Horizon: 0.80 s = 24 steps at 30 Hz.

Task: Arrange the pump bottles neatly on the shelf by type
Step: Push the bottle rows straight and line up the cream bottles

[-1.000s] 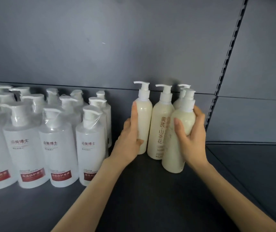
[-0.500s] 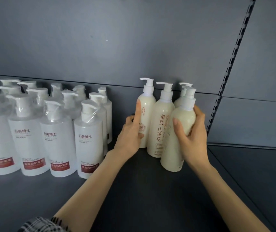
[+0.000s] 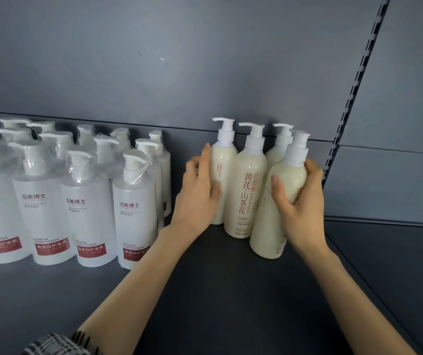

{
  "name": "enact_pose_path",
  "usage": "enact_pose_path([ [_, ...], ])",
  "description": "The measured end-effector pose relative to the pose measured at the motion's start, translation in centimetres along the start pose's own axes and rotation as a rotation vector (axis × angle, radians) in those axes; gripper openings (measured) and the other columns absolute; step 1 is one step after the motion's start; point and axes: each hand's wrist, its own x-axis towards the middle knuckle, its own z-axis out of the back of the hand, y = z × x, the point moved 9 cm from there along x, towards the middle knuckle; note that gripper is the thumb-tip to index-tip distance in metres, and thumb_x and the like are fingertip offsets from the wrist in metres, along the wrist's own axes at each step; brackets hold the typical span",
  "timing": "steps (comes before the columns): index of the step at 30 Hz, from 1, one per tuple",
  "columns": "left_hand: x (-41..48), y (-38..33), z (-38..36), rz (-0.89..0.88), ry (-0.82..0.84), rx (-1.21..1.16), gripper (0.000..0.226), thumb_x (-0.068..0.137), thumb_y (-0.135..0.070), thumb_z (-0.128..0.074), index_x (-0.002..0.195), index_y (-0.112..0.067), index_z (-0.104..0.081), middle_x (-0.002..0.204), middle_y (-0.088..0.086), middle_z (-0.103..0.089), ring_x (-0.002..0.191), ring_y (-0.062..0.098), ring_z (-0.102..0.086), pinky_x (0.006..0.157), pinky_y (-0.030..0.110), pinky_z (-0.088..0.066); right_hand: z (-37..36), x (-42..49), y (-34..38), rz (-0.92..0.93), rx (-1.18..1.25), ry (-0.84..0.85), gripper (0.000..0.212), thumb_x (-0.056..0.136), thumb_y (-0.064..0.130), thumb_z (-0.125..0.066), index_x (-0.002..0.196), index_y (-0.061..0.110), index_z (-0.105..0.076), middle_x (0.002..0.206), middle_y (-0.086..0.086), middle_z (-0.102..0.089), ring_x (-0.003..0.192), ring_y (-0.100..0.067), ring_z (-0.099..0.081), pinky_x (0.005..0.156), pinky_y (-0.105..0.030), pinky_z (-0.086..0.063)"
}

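The fingers of the right hand are curling round the far side of the front cream bottle, a tall, slim, glossy plastic one with a white pump. The thumb is pressing on its face, so the grip is closing fully on the bottle's upper body. This bottle is leaning a little more than its neighbours, and whether its base is sitting flat is hard to tell.

The fingers of the left hand are wrapping loosely round the left flank of the leftmost cream bottle, of the same tall make. The index finger is stretching upward and the thumb is lying across the front.

Between the two hands the middle cream bottle is showing its red-brown characters squarely, and a rear cream bottle is peeking out behind. All four are standing together on the dark grey metal shelf, close to the slotted upright.

Well apart to the left, the white conditioner bottles, squat with red labels and film-wrapped pumps, are standing in rows facing forward.

Sorting by type is looking done. What appears to be remaining is tidying: the two held bottles are showing their labels turned aside, and the cream group is not forming an even line
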Motion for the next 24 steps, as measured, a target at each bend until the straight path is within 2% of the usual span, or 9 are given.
enact_pose_path([
  [2, 0.2, -1.8, 1.2, -0.055, -0.092, -0.022, 0.061, 0.096, -0.021, -0.047, 0.148, -0.019, -0.016, 0.142, 0.003, -0.03, 0.125, 0.019, -0.036, 0.089, 0.034, -0.041, 1.0, 0.2, -0.3, -0.004, -0.064, -0.04, 0.05, 0.082, 0.046, -0.06, 0.124, 0.039, -0.034, 0.119, 0.012, -0.049, 0.1, 0.0, -0.055, 0.085, -0.039, -0.051],
  [5, 0.6, -3.9, 1.2, -0.083, -0.08, -0.033, 0.051, 0.096, -0.03, -0.047, 0.143, -0.019, -0.029, 0.141, -0.001, -0.035, 0.126, 0.014, -0.032, 0.086, 0.026, -0.036, 2.5, 0.4, -0.8, -0.026, -0.122, -0.088, 0.049, 0.085, 0.041, -0.063, 0.124, 0.037, -0.035, 0.118, 0.013, -0.048, 0.096, -0.001, -0.055, 0.084, -0.044, -0.05],
  [9, 1.2, -6.3, -0.6, -0.084, -0.028, -0.038, 0.061, 0.092, -0.038, -0.054, 0.144, -0.019, -0.027, 0.144, -0.004, -0.034, 0.129, 0.01, -0.027, 0.084, 0.021, -0.029, 3.5, 0.5, -1.1, -0.03, -0.157, -0.125, 0.051, 0.085, 0.04, -0.064, 0.127, 0.033, -0.036, 0.117, 0.013, -0.048, 0.092, 0.008, -0.053, 0.08, -0.035, -0.046],
  [12, 1.5, -7.2, -1.5, -0.06, -0.024, -0.084, 0.072, 0.089, -0.036, -0.061, 0.146, -0.016, -0.022, 0.146, -0.002, -0.033, 0.13, 0.012, -0.028, 0.084, 0.016, -0.027, 3.8, 0.6, -1.4, -0.04, -0.169, -0.133, 0.052, 0.085, 0.042, -0.062, 0.129, 0.033, -0.037, 0.115, 0.014, -0.047, 0.09, 0.015, -0.05, 0.077, -0.029, -0.041],
  [14, 1.6, -7.4, -2.0, -0.055, -0.042, -0.057, 0.078, 0.087, -0.03, -0.064, 0.148, -0.014, -0.018, 0.147, 0.002, -0.034, 0.13, 0.017, -0.032, 0.091, 0.019, -0.029, 4.0, 0.7, -1.6, -0.043, -0.176, -0.142, 0.054, 0.085, 0.043, -0.062, 0.131, 0.032, -0.037, 0.115, 0.015, -0.045, 0.09, 0.016, -0.049, 0.076, -0.029, -0.04],
  [17, 1.4, -7.9, -2.4, -0.091, -0.084, 0.033, 0.081, 0.085, -0.017, -0.065, 0.149, -0.013, -0.015, 0.144, 0.008, -0.038, 0.126, 0.027, -0.039, 0.099, 0.032, -0.034, 4.2, 0.9, -1.8, -0.035, -0.194, -0.156, 0.056, 0.085, 0.043, -0.062, 0.134, 0.03, -0.037, 0.115, 0.016, -0.04, 0.089, 0.013, -0.049, 0.076, -0.03, -0.04],
  [19, 1.1, -8.1, -2.4, -0.108, -0.091, 0.056, 0.083, 0.084, -0.015, -0.065, 0.149, -0.014, -0.014, 0.142, 0.008, -0.039, 0.124, 0.028, -0.04, 0.1, 0.033, -0.034, 4.4, 1.0, -1.9, -0.033, -0.206, -0.163, 0.057, 0.085, 0.044, -0.061, 0.135, 0.03, -0.037, 0.114, 0.015, -0.039, 0.086, 0.005, -0.047, 0.077, -0.032, -0.042],
  [24, 0.2, -7.8, -0.9, -0.105, -0.098, 0.048, 0.084, 0.083, -0.017, -0.065, 0.15, -0.018, -0.013, 0.135, 0.006, -0.043, 0.117, 0.025, -0.039, 0.092, 0.035, -0.04, 4.6, 1.0, -2.1, -0.042, -0.217, -0.174, 0.06, 0.085, 0.046, -0.06, 0.137, 0.03, -0.034, 0.117, 0.014, -0.037, 0.089, 0.004, -0.043, 0.077, -0.032, -0.039],
])
